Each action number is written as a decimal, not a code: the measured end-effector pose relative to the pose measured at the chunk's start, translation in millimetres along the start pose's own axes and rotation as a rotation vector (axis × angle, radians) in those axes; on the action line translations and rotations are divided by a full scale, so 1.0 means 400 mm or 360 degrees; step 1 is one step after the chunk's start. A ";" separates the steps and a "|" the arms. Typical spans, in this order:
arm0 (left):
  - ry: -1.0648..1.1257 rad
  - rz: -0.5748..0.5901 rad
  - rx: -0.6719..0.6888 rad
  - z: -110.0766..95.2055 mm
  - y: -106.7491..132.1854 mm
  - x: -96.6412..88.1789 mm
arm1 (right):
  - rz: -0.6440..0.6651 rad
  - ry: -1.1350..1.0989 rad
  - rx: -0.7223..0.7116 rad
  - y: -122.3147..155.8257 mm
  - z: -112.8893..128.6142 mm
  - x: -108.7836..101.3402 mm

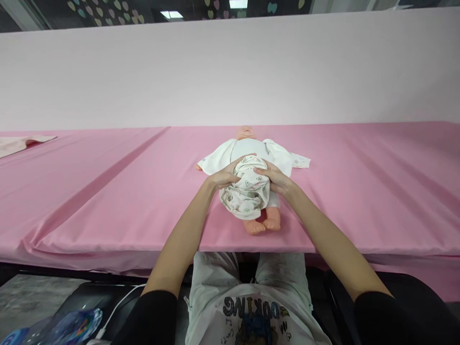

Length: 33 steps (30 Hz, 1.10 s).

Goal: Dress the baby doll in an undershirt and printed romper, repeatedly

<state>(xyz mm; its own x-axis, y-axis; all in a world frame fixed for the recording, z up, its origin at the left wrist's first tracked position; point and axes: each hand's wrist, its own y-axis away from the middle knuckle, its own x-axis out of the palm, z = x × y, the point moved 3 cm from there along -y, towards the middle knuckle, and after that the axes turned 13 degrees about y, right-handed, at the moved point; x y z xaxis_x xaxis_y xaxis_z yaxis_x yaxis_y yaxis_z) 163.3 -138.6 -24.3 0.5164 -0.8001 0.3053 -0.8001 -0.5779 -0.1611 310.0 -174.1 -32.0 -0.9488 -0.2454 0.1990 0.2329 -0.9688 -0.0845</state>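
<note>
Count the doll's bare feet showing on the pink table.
2. Both stick out below the patterned garment bunched over the doll, near the front edge of the table: one foot closest to that edge, the other foot beside it on the right. Neither is hidden.

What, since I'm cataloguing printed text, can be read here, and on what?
"OOKING", upside down, on the person's white printed T-shirt; the letter before it is unclear.
Smaller script beside it: too small to read.
The white patterned baby garment: small motifs only, no words.
</note>
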 end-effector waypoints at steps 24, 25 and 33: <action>0.0260 -0.0312 -0.0032 0.007 -0.016 0.007 | 0.0175 0.0075 -0.0032 0.005 0.009 0.004; 0.0270 -0.0319 -0.0034 0.008 -0.017 0.005 | 0.0192 0.0090 -0.0040 0.006 0.010 0.005; 0.0275 -0.0198 -0.0035 0.009 -0.009 -0.007 | 0.0230 0.0074 -0.0058 0.004 0.005 0.003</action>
<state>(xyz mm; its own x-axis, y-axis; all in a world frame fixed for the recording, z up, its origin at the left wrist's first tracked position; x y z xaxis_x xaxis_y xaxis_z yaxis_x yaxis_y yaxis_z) 166.0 -134.9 -28.1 0.5530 -0.6822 0.4784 -0.7408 -0.6653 -0.0924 309.7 -175.9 -30.1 -0.9149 -0.3797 0.1369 0.3607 -0.9214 -0.1445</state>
